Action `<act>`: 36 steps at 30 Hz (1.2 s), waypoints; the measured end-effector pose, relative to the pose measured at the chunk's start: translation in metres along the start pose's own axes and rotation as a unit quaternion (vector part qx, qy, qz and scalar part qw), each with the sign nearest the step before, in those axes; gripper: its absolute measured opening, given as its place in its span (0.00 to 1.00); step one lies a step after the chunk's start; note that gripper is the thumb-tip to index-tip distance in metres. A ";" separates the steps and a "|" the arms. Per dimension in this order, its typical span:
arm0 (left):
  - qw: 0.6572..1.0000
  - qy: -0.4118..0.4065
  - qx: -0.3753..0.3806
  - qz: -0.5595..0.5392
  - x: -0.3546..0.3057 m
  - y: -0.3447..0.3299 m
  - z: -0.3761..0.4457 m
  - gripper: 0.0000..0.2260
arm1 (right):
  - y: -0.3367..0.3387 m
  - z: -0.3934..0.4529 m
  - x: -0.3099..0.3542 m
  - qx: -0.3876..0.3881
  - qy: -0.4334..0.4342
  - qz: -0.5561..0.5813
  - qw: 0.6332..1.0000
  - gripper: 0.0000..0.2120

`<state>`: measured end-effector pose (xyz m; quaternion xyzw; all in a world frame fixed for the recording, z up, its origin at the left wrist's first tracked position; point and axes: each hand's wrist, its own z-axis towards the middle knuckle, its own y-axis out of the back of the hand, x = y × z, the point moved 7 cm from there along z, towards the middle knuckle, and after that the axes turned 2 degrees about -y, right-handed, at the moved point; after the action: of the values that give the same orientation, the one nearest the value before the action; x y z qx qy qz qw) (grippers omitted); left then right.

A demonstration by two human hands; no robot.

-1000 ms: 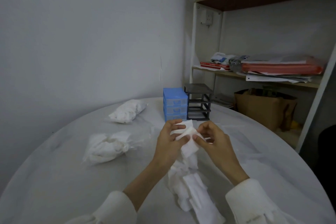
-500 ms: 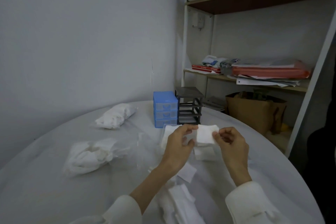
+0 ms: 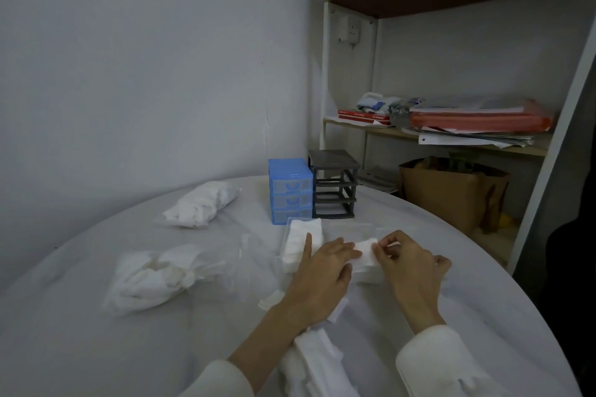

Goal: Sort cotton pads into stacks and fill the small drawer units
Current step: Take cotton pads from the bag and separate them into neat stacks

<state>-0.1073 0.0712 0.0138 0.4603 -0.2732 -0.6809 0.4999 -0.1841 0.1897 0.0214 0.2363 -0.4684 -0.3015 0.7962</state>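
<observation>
My left hand [image 3: 322, 271] lies flat with straight fingers, pressing on a small stack of white cotton pads [image 3: 366, 256] on the table. My right hand [image 3: 409, 264] pinches the top pad's right edge between thumb and fingers. A second, neater pad stack [image 3: 301, 240] lies just left of it, in what looks like a clear drawer tray. Behind stand the blue drawer unit [image 3: 290, 192] with its drawers in and the black drawer frame [image 3: 333, 185] with empty slots. A loose heap of pads [image 3: 317, 361] lies under my left forearm.
Two clear bags of cotton pads lie to the left, one near [image 3: 148, 277] and one farther back [image 3: 201, 203]. The round table [image 3: 96, 348] has a white cover. A shelf with folders [image 3: 477, 121] and a brown bag [image 3: 451, 193] stand at right.
Both hands have come down from chest height to the table, laying the pad they held onto the stack. My left fingers went from pinching to pressing flat.
</observation>
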 end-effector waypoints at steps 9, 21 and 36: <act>0.996 -0.001 0.047 0.072 -0.002 -0.006 -0.004 0.17 | -0.006 -0.007 0.014 0.033 0.069 -0.126 0.989 0.10; 0.996 -0.009 0.068 0.060 -0.003 -0.009 -0.005 0.17 | -0.018 -0.012 0.024 0.085 0.127 -0.121 0.981 0.12; 0.993 0.014 -0.006 -0.115 0.009 0.040 -0.025 0.16 | -0.013 -0.025 0.043 0.088 0.190 -0.066 0.976 0.09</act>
<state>-0.0683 0.0506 0.0331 0.4948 -0.2071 -0.7293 0.4248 -0.1489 0.1523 0.0275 0.3886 -0.3165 -0.2603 0.8253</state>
